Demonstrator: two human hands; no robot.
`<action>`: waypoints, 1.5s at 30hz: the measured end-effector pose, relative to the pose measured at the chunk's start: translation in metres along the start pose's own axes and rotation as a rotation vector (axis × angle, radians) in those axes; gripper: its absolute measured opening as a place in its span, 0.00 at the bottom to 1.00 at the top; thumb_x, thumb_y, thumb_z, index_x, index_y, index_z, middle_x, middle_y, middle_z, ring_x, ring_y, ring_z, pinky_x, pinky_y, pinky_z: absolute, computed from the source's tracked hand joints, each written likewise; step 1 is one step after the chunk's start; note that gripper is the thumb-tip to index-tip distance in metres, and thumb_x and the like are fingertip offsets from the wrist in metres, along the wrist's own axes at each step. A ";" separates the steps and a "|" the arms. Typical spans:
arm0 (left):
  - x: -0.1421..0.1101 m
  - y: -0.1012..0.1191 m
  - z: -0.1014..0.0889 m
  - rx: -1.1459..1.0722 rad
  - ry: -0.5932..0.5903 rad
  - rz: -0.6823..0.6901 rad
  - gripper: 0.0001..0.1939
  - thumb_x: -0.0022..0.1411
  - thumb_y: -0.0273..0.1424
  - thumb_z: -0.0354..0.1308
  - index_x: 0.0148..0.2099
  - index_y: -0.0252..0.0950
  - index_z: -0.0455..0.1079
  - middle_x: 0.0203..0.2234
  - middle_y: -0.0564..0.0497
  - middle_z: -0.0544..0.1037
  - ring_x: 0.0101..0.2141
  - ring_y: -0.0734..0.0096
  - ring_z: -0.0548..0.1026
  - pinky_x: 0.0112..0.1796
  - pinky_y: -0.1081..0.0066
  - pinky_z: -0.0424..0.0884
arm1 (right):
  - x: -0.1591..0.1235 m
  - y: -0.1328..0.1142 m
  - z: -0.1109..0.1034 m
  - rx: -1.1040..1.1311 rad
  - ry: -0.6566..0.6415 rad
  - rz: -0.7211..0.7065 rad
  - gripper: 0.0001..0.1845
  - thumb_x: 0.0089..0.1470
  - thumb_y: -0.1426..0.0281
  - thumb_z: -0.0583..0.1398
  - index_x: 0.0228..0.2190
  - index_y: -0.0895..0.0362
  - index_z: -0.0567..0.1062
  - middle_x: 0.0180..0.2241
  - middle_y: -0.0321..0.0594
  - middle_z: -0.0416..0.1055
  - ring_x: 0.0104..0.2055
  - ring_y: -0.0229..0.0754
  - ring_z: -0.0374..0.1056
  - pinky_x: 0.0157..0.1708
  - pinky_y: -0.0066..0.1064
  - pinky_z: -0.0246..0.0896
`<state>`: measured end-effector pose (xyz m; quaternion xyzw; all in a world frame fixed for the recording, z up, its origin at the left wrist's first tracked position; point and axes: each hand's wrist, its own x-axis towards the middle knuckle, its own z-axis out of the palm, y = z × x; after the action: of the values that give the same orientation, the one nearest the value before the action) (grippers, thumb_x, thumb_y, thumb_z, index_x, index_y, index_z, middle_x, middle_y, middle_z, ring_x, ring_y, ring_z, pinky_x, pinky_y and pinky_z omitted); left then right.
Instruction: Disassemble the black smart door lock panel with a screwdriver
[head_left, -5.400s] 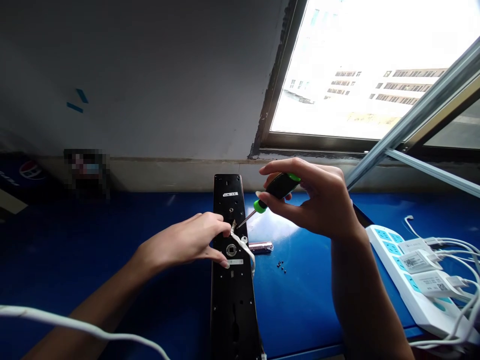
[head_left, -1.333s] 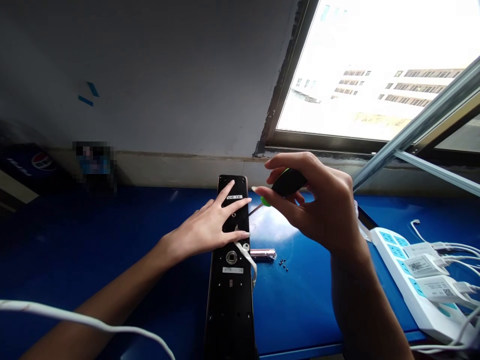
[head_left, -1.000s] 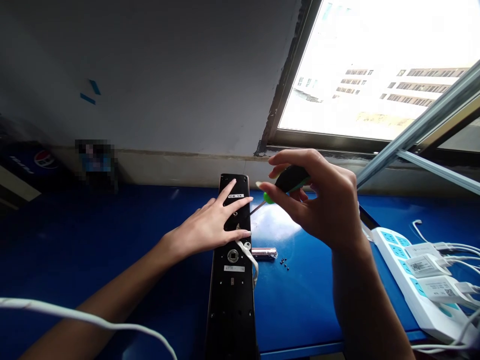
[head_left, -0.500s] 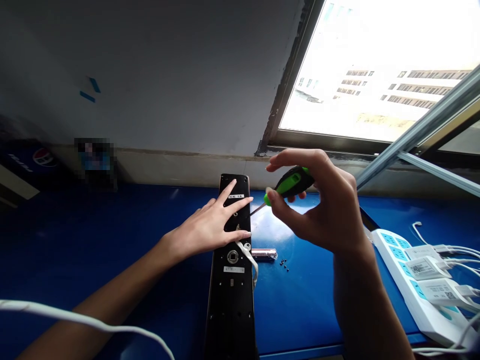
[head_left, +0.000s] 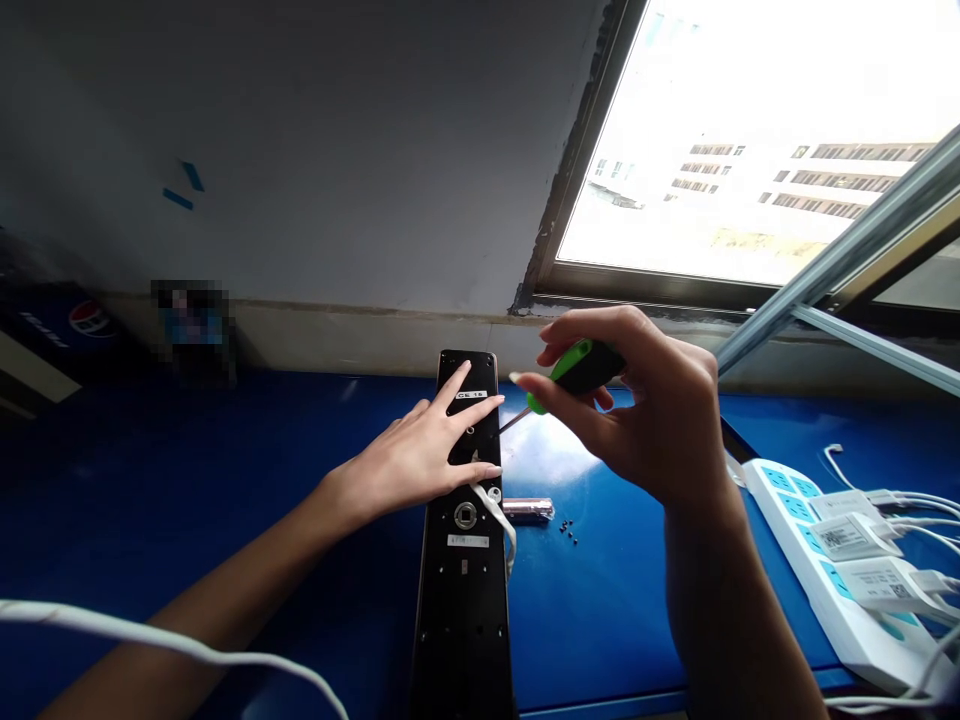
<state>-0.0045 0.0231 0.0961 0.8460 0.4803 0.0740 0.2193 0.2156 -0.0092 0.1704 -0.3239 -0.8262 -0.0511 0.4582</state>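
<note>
A long black panel [head_left: 459, 605], which looks like a door lock body, lies lengthwise on the blue table. My left hand [head_left: 424, 445] rests flat on its upper part, fingers spread. In my right hand [head_left: 645, 390] is a green and black screwdriver [head_left: 581, 368], its shaft slanting down to the panel's right edge. The tip meets or nearly meets that edge; which, I cannot tell. A white cable [head_left: 501, 518] comes out of the panel near my left thumb. Beside the panel lie a shiny pinkish cylinder [head_left: 529, 510] and several tiny dark screws [head_left: 568, 531].
A white power strip [head_left: 799, 560] with several chargers and cables stands at the right. Another white cable [head_left: 187, 650] crosses the lower left. Behind the table [head_left: 600, 620] are a wall and a window [head_left: 720, 200] with a metal bar [head_left: 832, 250] before it.
My right thumb and fingers have shifted round the screwdriver's handle, which has turned; the thumb now reaches further left. My left hand stays where it was on the panel.
</note>
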 end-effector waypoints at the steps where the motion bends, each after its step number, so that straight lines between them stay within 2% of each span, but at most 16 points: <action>1: 0.000 0.000 0.000 -0.001 0.002 0.002 0.45 0.61 0.62 0.57 0.74 0.67 0.43 0.74 0.61 0.20 0.68 0.28 0.56 0.63 0.37 0.61 | 0.000 0.000 0.000 0.010 0.000 0.002 0.20 0.53 0.80 0.64 0.47 0.54 0.73 0.38 0.35 0.77 0.34 0.37 0.74 0.30 0.29 0.72; 4: 0.000 0.001 -0.001 -0.002 -0.002 -0.004 0.44 0.61 0.61 0.57 0.74 0.67 0.44 0.74 0.61 0.20 0.68 0.28 0.57 0.63 0.38 0.62 | 0.000 0.000 0.001 0.043 -0.033 0.001 0.26 0.52 0.81 0.63 0.52 0.55 0.70 0.45 0.40 0.76 0.44 0.42 0.75 0.39 0.33 0.75; 6: -0.001 0.001 -0.002 -0.001 -0.005 -0.008 0.44 0.62 0.61 0.57 0.74 0.67 0.44 0.74 0.61 0.20 0.68 0.28 0.57 0.63 0.38 0.62 | 0.000 0.000 0.000 0.034 -0.049 0.008 0.27 0.52 0.79 0.64 0.53 0.55 0.69 0.45 0.40 0.76 0.40 0.40 0.75 0.35 0.32 0.75; 8: -0.001 0.002 -0.002 0.002 0.001 0.001 0.44 0.62 0.61 0.57 0.74 0.66 0.44 0.75 0.60 0.22 0.68 0.30 0.58 0.63 0.39 0.62 | -0.001 0.001 0.000 0.006 -0.035 0.022 0.23 0.54 0.76 0.66 0.51 0.54 0.71 0.40 0.37 0.77 0.31 0.36 0.72 0.27 0.30 0.71; 10: -0.001 0.002 -0.002 0.007 0.006 0.005 0.44 0.62 0.61 0.57 0.74 0.65 0.44 0.75 0.59 0.22 0.67 0.29 0.59 0.63 0.38 0.62 | -0.002 0.001 -0.001 -0.013 -0.020 0.043 0.19 0.55 0.75 0.66 0.48 0.53 0.73 0.37 0.34 0.77 0.27 0.34 0.69 0.23 0.29 0.68; 12: -0.001 0.002 -0.002 0.010 0.003 0.000 0.44 0.61 0.62 0.57 0.74 0.66 0.43 0.75 0.59 0.21 0.67 0.27 0.59 0.62 0.37 0.63 | -0.002 0.001 -0.001 0.007 -0.014 0.049 0.19 0.55 0.77 0.65 0.47 0.53 0.73 0.38 0.35 0.77 0.28 0.34 0.70 0.24 0.29 0.69; 16: -0.002 0.002 -0.003 0.008 0.004 -0.008 0.44 0.61 0.62 0.57 0.74 0.66 0.44 0.74 0.59 0.21 0.67 0.25 0.59 0.61 0.36 0.64 | 0.000 -0.001 -0.001 0.048 -0.024 0.014 0.25 0.51 0.80 0.64 0.51 0.54 0.71 0.45 0.40 0.77 0.38 0.39 0.74 0.35 0.34 0.75; 21: -0.003 0.003 -0.004 0.010 0.007 -0.008 0.44 0.62 0.61 0.57 0.74 0.65 0.44 0.75 0.59 0.22 0.67 0.28 0.60 0.62 0.38 0.64 | 0.000 0.000 0.000 0.000 -0.012 0.028 0.18 0.54 0.77 0.65 0.46 0.52 0.72 0.38 0.36 0.78 0.30 0.36 0.72 0.26 0.30 0.71; 26: -0.003 0.002 -0.003 0.012 0.014 -0.002 0.44 0.62 0.60 0.57 0.74 0.65 0.45 0.75 0.59 0.22 0.66 0.30 0.63 0.63 0.38 0.61 | -0.001 -0.002 0.000 0.064 -0.060 0.016 0.25 0.53 0.79 0.64 0.52 0.53 0.69 0.46 0.40 0.76 0.43 0.42 0.75 0.37 0.35 0.76; 32: -0.003 0.002 -0.003 0.029 0.021 0.000 0.44 0.62 0.61 0.57 0.74 0.65 0.45 0.75 0.58 0.24 0.64 0.29 0.65 0.62 0.38 0.63 | -0.001 0.001 0.002 0.018 -0.004 0.049 0.19 0.54 0.77 0.66 0.47 0.52 0.72 0.39 0.36 0.77 0.33 0.39 0.74 0.26 0.32 0.73; 37: -0.004 0.003 -0.007 0.028 0.003 -0.009 0.44 0.61 0.61 0.58 0.74 0.66 0.46 0.75 0.59 0.23 0.65 0.27 0.64 0.62 0.38 0.64 | 0.000 -0.001 0.002 0.049 -0.028 0.049 0.25 0.55 0.78 0.62 0.53 0.52 0.69 0.46 0.40 0.75 0.38 0.41 0.74 0.34 0.36 0.77; 42: -0.005 0.000 -0.006 0.019 0.028 0.003 0.43 0.61 0.61 0.58 0.74 0.65 0.48 0.75 0.59 0.25 0.66 0.27 0.61 0.62 0.39 0.64 | -0.001 0.000 0.001 0.020 -0.027 0.046 0.20 0.54 0.77 0.65 0.48 0.51 0.71 0.38 0.35 0.76 0.29 0.37 0.71 0.23 0.30 0.70; 45: -0.006 0.000 -0.006 0.020 0.031 -0.007 0.43 0.60 0.62 0.58 0.73 0.65 0.49 0.76 0.58 0.26 0.67 0.26 0.59 0.61 0.37 0.63 | -0.001 0.000 0.001 0.041 -0.022 0.056 0.21 0.54 0.79 0.64 0.48 0.52 0.71 0.40 0.36 0.76 0.32 0.37 0.72 0.27 0.31 0.72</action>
<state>-0.0103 0.0196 0.1022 0.8452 0.4874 0.0813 0.2035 0.2151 -0.0098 0.1686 -0.3379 -0.8226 -0.0180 0.4569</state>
